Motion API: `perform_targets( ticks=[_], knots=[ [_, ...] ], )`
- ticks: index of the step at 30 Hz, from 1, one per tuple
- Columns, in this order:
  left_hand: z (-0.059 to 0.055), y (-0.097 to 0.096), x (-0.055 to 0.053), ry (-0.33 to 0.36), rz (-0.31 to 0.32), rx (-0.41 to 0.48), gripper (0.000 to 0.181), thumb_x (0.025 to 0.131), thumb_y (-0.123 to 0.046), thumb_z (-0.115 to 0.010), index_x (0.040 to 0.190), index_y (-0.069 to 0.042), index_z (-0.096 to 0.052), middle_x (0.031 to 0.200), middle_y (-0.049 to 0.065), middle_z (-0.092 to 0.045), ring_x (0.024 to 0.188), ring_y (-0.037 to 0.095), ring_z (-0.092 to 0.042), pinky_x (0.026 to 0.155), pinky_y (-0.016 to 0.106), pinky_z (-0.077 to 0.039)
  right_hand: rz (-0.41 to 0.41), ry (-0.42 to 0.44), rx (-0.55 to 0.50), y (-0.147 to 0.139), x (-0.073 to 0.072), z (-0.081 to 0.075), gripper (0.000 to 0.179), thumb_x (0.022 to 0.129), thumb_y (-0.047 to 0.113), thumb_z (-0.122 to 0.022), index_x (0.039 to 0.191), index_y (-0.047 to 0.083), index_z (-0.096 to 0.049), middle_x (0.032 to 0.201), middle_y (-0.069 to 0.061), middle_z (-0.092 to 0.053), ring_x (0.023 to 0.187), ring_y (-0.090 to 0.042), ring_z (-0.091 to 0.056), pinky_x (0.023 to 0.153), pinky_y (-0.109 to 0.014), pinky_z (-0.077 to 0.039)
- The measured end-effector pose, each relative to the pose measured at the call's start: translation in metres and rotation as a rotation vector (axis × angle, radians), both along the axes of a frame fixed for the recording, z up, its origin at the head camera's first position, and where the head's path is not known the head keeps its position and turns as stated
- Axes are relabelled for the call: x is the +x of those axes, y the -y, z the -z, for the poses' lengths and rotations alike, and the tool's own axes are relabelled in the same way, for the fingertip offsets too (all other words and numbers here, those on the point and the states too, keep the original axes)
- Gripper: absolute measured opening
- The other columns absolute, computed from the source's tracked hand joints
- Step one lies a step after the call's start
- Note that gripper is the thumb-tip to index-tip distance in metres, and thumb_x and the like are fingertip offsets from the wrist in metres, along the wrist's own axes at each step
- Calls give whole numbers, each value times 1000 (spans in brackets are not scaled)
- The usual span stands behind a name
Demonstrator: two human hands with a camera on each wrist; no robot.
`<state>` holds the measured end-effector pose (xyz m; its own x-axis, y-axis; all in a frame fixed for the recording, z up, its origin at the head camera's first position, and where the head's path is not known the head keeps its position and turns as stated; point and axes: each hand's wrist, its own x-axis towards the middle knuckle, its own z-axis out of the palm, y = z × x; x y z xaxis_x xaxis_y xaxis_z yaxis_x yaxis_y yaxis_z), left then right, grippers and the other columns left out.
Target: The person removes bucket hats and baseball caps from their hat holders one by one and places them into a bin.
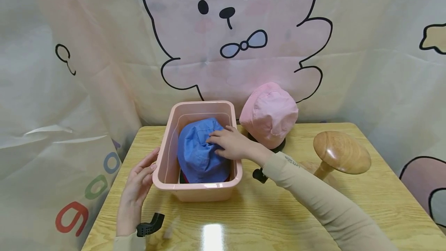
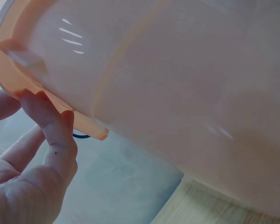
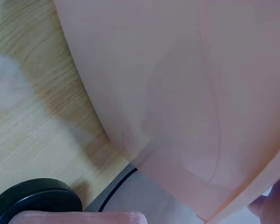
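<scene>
A pink plastic bin (image 1: 196,195) stands on the table, and inside it lies a crumpled blue bucket hat (image 1: 198,154). Something dark with a red edge (image 1: 183,178) shows under the hat, mostly hidden. At the bin's left rim, my left hand (image 1: 136,185) holds on; in the left wrist view its fingertips (image 2: 30,95) curl up against the rim's underside. My right hand (image 1: 237,146) reaches over the right rim, its spread fingers resting on the blue hat. Only a sliver of that hand (image 3: 276,203) shows in the right wrist view, where the bin wall hides the hat.
To the right of the bin, a pink bucket hat (image 1: 273,113) sits on a stand with a round black base (image 1: 280,146). A mushroom-shaped wooden hat stand (image 1: 343,152) is farther right, beside my right forearm. Behind the table (image 1: 278,216) hangs a cartoon-printed curtain (image 1: 366,76).
</scene>
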<state>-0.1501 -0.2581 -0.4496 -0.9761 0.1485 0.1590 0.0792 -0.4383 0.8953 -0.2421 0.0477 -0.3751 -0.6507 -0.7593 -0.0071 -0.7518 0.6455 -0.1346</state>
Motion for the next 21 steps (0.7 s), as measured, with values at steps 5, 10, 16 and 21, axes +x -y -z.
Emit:
perform_targets(
  ticks=[5, 10, 16, 21],
  knots=[
    [-2, 0, 2, 14, -6, 1, 44, 97, 5, -39, 131, -14, -61, 119, -5, -64, 105, 7, -64, 85, 19, -54, -26, -21, -39, -4, 4, -3, 42, 93, 27, -61, 135, 20, -54, 142, -6, -52, 135, -28, -45, 115, -58, -24],
    [-2, 0, 2, 16, 5, 20, 45, 97, 6, -38, 130, -14, -62, 119, -4, -65, 104, 7, -65, 85, 19, -54, -37, -59, -69, -10, 8, -5, 41, 93, 27, -61, 133, 22, -56, 137, -3, -57, 129, -27, -50, 113, -56, -28],
    [-2, 0, 1, 4, 10, 22, 46, 97, 6, -37, 129, -15, -62, 119, -4, -65, 104, 7, -65, 85, 19, -54, -40, -131, -95, -18, 13, -13, 37, 93, 27, -61, 129, 23, -59, 131, 0, -61, 123, -25, -52, 109, -52, -34],
    [-1, 0, 1, 7, 13, 23, 46, 97, 6, -37, 129, -16, -62, 119, -4, -65, 104, 7, -65, 85, 20, -54, -34, -166, -103, -25, 15, -19, 34, 93, 28, -61, 127, 23, -61, 126, 2, -63, 120, -24, -53, 108, -51, -35]
  ],
)
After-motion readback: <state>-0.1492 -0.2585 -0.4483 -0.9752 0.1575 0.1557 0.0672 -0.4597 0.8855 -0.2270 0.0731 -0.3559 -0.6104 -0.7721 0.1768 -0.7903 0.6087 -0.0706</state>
